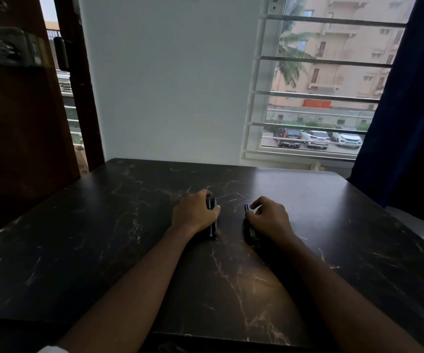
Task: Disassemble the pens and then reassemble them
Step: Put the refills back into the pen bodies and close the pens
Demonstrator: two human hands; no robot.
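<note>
Pens of dark, slim plastic (212, 220) sit near the middle of the dark, scratched worktop (78, 238), well in from every edge. Our left grip (195, 212) curls round what look like two of them, side by side. Our right grip (269, 217) pinches a bluish pen (246, 207), and any more beneath it are hidden. We judge them light, stiff and smooth enough to slip, so we would take hold mid-barrel to twist them apart.
</note>
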